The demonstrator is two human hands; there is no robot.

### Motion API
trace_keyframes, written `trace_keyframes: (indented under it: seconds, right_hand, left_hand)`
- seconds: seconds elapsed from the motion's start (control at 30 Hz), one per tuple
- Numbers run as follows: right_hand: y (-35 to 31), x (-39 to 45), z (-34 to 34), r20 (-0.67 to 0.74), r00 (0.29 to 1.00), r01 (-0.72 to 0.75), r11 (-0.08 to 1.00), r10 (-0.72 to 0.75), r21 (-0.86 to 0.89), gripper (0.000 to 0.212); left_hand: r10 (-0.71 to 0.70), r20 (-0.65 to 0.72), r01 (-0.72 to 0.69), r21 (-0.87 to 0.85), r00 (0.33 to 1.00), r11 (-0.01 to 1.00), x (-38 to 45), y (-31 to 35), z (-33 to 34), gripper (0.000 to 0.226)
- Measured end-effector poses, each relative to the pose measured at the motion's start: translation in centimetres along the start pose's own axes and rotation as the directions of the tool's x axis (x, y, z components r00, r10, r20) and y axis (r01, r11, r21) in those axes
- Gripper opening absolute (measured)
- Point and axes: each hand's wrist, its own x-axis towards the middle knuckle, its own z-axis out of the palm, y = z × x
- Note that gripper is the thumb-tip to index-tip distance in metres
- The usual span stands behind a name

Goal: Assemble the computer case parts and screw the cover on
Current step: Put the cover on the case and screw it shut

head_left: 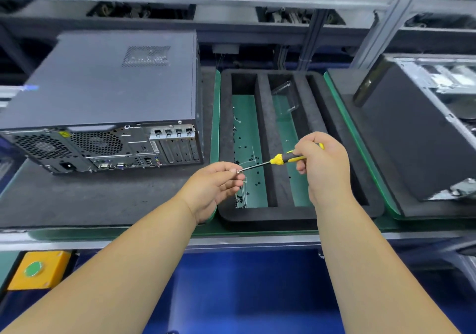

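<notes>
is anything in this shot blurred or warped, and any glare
Head view: wide-angle lens bends the bench rail and frame bars; the far left edge and the open case at right smear with blur. The screwdriver, both hands and the closed computer case are fairly sharp. Soft sheen on the blue panel, no harsh glare.

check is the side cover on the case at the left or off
On: the side cover lies flush over the computer case, hiding its inside. Whether it is screwed down, cannot tell.

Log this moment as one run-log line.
left hand: pinches small silver screw | right hand: grips yellow-and-black screwdriver, tip at screw | grey computer case: closed, untouched
</notes>
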Motion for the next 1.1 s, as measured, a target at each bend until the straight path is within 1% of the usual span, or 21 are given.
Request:
trace_keyframes:
  seconds: [0.17, 0.23, 0.37, 0.53, 0.67, 0.83, 0.97, 1.03, 1.1]
  right_hand:
    - [-1.3, -2.4, -0.1, -0.016, 0.998, 0.068, 0.997, -0.068, 0.027, 0.01]
    - [-1.9, -3.4, 0.4, -0.022, 0.996, 0.091, 0.995, -0.091, 0.028, 0.01]
    - [-2.7, -5.7, 2.3, -0.03, 0.992, 0.121, 0.993, -0.121, -0.01, 0.012]
    - [-3.6, -8.6, 5.9, -0.056, 0.988, 0.145, 0.989, -0.147, -0.032, 0.008]
    - [-4.7, -10.8, 9.7, -0.072, 0.982, 0.168, 0.984, -0.172, -0.056, 0.01]
    - [-6.3, -12.8, 14.9, -0.038, 0.981, 0.187, 0.98, -0.19, -0.063, 0.013]
    - [-7.1, -13.7, 18.6, 0.059, 0.983, 0.182, 0.978, -0.177, -0.098, 0.008]
    - [-7.1, -13.8, 20.2, 0.129, 0.985, 0.128, 0.986, -0.114, -0.107, 0.008]
    - [-6.7, -13.8, 21.5, 0.227, 0.973, 0.062, 0.992, -0.035, -0.109, 0.008]
  left_hand:
    - [-0.019, 0.031, 0.024, -0.179, 0.999, 0.984, -1.9, 0.6, -0.5, 0.009]
    - [-0.028, 0.042, 0.037, -0.234, 0.999, 0.972, -2.6, 0.7, -1.0, 0.01]
    - [-0.031, 0.067, 0.05, -0.315, 0.997, 0.948, -4.0, 1.4, -2.4, 0.018]
    - [-0.066, 0.044, 0.078, -0.392, 0.997, 0.916, -6.1, 3.0, -5.6, 0.015]
    - [-0.07, 0.034, 0.078, -0.379, 0.997, 0.922, -8.0, 4.7, -9.3, 0.014]
    - [-0.018, -0.016, 0.012, -0.329, 1.0, 0.944, -9.9, 6.7, -14.5, 0.012]
    - [0.054, -0.116, -0.079, -0.221, 0.992, 0.972, -11.0, 7.9, -18.2, 0.012]
    - [0.083, -0.184, -0.115, -0.167, 0.979, 0.979, -11.4, 8.3, -20.1, 0.012]
    - [0.095, -0.241, -0.139, -0.172, 0.966, 0.975, -11.7, 8.6, -22.0, 0.013]
